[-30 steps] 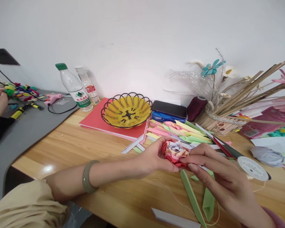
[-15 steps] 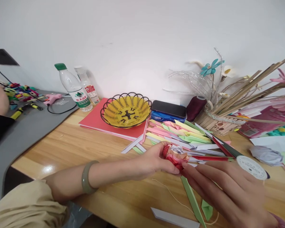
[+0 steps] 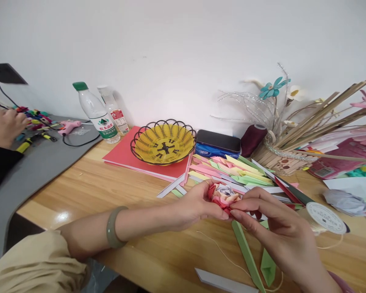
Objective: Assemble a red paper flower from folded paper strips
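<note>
A folded paper flower [image 3: 224, 196], red outside with pink, peach and pale lilac layers inside, sits in my left hand [image 3: 198, 203], whose fingers and thumb wrap round its left side. The thumb and forefinger of my right hand [image 3: 271, 224] pinch the flower's right edge. Beneath and beside my right hand lie green folded paper strips [image 3: 245, 252] and a loose cream thread [image 3: 224, 254]. A spool of cream thread [image 3: 326, 217] rests just to the right of that hand. Behind the flower spreads a pile of folded paper strips [image 3: 232, 169] in pink, yellow, green and white.
A yellow woven basket [image 3: 163, 144] stands on red paper [image 3: 118, 148], beside two bottles [image 3: 102, 118]. A phone [image 3: 218, 140], a maroon thread cone [image 3: 253, 138] and a stick-built holder [image 3: 285, 156] line the wall. At left, a co-worker's hand [image 3: 6, 126] is over a grey mat [image 3: 57, 158].
My right hand has turned and drawn its fingers back into a pinch on the flower's edge, uncovering more of the spool. The co-worker's hand has moved further into view.
</note>
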The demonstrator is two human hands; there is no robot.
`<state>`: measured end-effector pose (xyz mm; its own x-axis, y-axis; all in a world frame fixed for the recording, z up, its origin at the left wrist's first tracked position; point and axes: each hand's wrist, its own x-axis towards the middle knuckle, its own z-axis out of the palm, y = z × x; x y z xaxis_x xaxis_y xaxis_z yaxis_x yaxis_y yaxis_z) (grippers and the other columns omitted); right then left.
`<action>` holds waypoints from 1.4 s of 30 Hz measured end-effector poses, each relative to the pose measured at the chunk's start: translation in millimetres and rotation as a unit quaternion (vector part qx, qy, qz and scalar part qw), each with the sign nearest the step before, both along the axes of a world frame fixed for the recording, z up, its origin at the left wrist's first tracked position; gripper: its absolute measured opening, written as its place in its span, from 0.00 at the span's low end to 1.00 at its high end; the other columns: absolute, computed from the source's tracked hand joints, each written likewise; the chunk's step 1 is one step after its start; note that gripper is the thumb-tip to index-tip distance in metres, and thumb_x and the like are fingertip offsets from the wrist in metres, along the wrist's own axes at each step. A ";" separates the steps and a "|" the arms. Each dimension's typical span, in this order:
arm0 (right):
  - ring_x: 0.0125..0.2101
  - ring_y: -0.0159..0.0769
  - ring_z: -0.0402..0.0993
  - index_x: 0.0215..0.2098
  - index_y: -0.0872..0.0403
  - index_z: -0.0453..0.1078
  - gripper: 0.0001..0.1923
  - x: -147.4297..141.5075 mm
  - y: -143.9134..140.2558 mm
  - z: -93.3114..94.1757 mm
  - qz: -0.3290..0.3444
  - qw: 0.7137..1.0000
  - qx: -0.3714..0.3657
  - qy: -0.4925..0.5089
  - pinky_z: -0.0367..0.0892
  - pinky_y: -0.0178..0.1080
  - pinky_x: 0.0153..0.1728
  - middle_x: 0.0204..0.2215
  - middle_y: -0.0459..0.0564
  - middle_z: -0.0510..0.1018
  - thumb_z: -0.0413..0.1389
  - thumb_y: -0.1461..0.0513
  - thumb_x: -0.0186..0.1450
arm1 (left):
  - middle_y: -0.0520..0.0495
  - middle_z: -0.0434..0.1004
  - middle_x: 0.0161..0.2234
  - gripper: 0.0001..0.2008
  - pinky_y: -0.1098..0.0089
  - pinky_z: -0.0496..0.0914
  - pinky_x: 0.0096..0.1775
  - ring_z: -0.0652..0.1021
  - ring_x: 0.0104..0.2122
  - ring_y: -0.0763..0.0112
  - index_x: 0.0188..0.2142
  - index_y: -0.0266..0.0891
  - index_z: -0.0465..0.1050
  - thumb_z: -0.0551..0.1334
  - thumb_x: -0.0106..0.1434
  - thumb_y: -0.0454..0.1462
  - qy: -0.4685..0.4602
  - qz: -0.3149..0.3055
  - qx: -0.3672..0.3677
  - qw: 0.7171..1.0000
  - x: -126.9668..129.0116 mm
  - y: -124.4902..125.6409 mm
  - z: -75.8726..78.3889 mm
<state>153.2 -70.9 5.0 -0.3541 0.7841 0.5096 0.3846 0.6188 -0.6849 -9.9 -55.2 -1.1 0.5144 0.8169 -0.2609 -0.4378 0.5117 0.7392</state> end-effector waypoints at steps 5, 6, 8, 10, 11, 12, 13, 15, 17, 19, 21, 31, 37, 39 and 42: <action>0.32 0.33 0.69 0.33 0.50 0.68 0.04 0.7 -0.6 -0.6 -0.003 0.997 0.049 -0.065 0.67 0.35 0.29 0.30 0.47 0.71 0.55 0.66 0.60 | 0.55 0.71 0.27 0.24 0.73 0.61 0.34 0.70 0.28 0.78 0.33 0.37 0.65 0.66 0.34 0.24 0.012 0.001 0.012 1.000 0.2 -0.2 -1.3; 0.32 0.34 0.68 0.32 0.50 0.67 0.05 0.2 -0.9 -1.7 -0.011 0.994 0.071 -0.082 0.66 0.36 0.29 0.30 0.48 0.70 0.54 0.67 0.60 | 0.55 0.70 0.27 0.24 0.73 0.61 0.34 0.69 0.28 0.78 0.34 0.37 0.65 0.66 0.34 0.24 0.011 0.000 0.015 1.000 0.4 -0.3 -2.0; 0.33 0.35 0.67 0.32 0.51 0.65 0.05 -1.2 -1.6 -4.5 -0.034 0.987 0.116 -0.107 0.65 0.37 0.30 0.30 0.49 0.69 0.53 0.67 0.61 | 0.55 0.70 0.27 0.25 0.73 0.61 0.35 0.70 0.28 0.78 0.35 0.38 0.63 0.66 0.35 0.25 0.006 -0.005 0.017 1.000 0.9 -0.5 -3.5; 0.32 0.36 0.66 0.32 0.51 0.64 0.05 -2.9 -2.4 -7.3 -0.057 0.980 0.151 -0.119 0.65 0.38 0.29 0.30 0.49 0.68 0.51 0.68 0.61 | 0.55 0.70 0.27 0.26 0.72 0.62 0.35 0.70 0.28 0.78 0.36 0.39 0.61 0.66 0.36 0.25 0.001 -0.006 0.014 1.000 1.2 -0.7 -3.9; 0.31 0.36 0.66 0.32 0.51 0.64 0.05 -3.5 -2.8 -8.1 -0.065 0.977 0.163 -0.121 0.65 0.38 0.28 0.29 0.49 0.68 0.51 0.68 0.62 | 0.56 0.70 0.27 0.27 0.72 0.62 0.35 0.70 0.28 0.78 0.37 0.39 0.61 0.66 0.36 0.24 -0.002 -0.006 0.013 1.000 1.3 -0.8 -3.5; 0.31 0.36 0.66 0.33 0.52 0.63 0.05 -3.9 -3.4 -8.4 -0.066 0.976 0.170 -0.120 0.65 0.38 0.28 0.29 0.49 0.68 0.50 0.68 0.62 | 0.55 0.70 0.28 0.27 0.72 0.62 0.36 0.70 0.29 0.78 0.37 0.39 0.61 0.65 0.36 0.24 -0.004 -0.005 0.014 1.000 1.2 -0.9 -2.6; 0.31 0.35 0.66 0.33 0.51 0.63 0.05 -3.9 -3.9 -8.0 -0.064 0.976 0.172 -0.115 0.65 0.37 0.29 0.29 0.48 0.68 0.50 0.68 0.62 | 0.55 0.70 0.28 0.27 0.71 0.62 0.37 0.70 0.29 0.78 0.37 0.39 0.61 0.65 0.36 0.23 -0.006 -0.005 0.015 1.000 1.0 -1.0 -1.4; 0.31 0.35 0.67 0.36 0.51 0.64 0.07 -2.4 -4.9 -6.1 -0.058 0.979 0.169 -0.094 0.65 0.37 0.29 0.29 0.48 0.68 0.48 0.68 0.63 | 0.54 0.71 0.30 0.27 0.70 0.63 0.38 0.71 0.30 0.76 0.36 0.39 0.62 0.65 0.35 0.22 -0.015 -0.010 0.017 1.000 0.1 -1.0 1.4; 0.31 0.35 0.66 0.38 0.51 0.65 0.09 0.7 -5.1 -4.0 -0.077 0.980 0.169 -0.067 0.64 0.37 0.29 0.30 0.48 0.68 0.47 0.68 0.63 | 0.53 0.71 0.31 0.27 0.67 0.63 0.40 0.72 0.31 0.74 0.36 0.39 0.63 0.64 0.35 0.22 -0.025 -0.018 0.015 0.999 -1.3 -0.6 3.3; 0.31 0.35 0.66 0.39 0.51 0.66 0.09 4.5 -3.9 -3.5 -0.109 0.977 0.173 -0.051 0.63 0.37 0.29 0.30 0.49 0.67 0.48 0.68 0.62 | 0.52 0.72 0.31 0.28 0.64 0.64 0.41 0.74 0.30 0.72 0.38 0.39 0.62 0.63 0.36 0.22 -0.038 -0.031 0.015 0.999 -3.1 0.1 2.9; 0.31 0.35 0.65 0.38 0.51 0.66 0.08 7.2 -2.0 -4.9 -0.123 0.976 0.172 -0.049 0.62 0.37 0.28 0.30 0.48 0.67 0.50 0.68 0.61 | 0.52 0.73 0.30 0.28 0.62 0.64 0.41 0.75 0.29 0.71 0.40 0.40 0.61 0.63 0.37 0.23 -0.062 -0.039 0.022 0.997 -4.6 1.0 0.5; 0.31 0.35 0.67 0.38 0.51 0.66 0.11 3.5 0.2 -8.8 -0.092 0.976 0.188 -0.056 0.65 0.38 0.30 0.31 0.48 0.68 0.55 0.69 0.58 | 0.51 0.73 0.29 0.16 0.66 0.64 0.39 0.74 0.30 0.72 0.33 0.36 0.65 0.62 0.42 0.25 -0.093 -0.050 0.036 0.994 -7.0 2.5 -3.8; 0.31 0.35 0.69 0.36 0.50 0.66 0.09 4.3 -0.8 -6.6 -0.086 0.977 0.185 -0.053 0.67 0.38 0.29 0.29 0.47 0.70 0.55 0.69 0.58 | 0.53 0.70 0.26 0.20 0.64 0.65 0.42 0.72 0.30 0.73 0.35 0.38 0.64 0.65 0.40 0.26 -0.099 -0.028 0.009 0.995 -6.6 1.6 -1.6; 0.31 0.36 0.69 0.37 0.50 0.66 0.10 4.3 -0.4 -6.8 -0.088 0.977 0.185 -0.054 0.67 0.39 0.30 0.30 0.48 0.71 0.55 0.69 0.58 | 0.52 0.71 0.27 0.23 0.62 0.64 0.43 0.73 0.32 0.71 0.36 0.38 0.64 0.67 0.39 0.27 -0.098 -0.028 0.012 0.995 -5.9 1.5 -1.4; 0.32 0.36 0.69 0.40 0.50 0.66 0.13 4.1 0.0 -7.2 -0.087 0.975 0.195 -0.063 0.67 0.39 0.30 0.31 0.49 0.71 0.54 0.69 0.59 | 0.50 0.73 0.33 0.30 0.61 0.64 0.44 0.74 0.35 0.68 0.40 0.39 0.64 0.69 0.35 0.25 -0.078 -0.041 0.035 0.995 -4.0 0.9 -1.7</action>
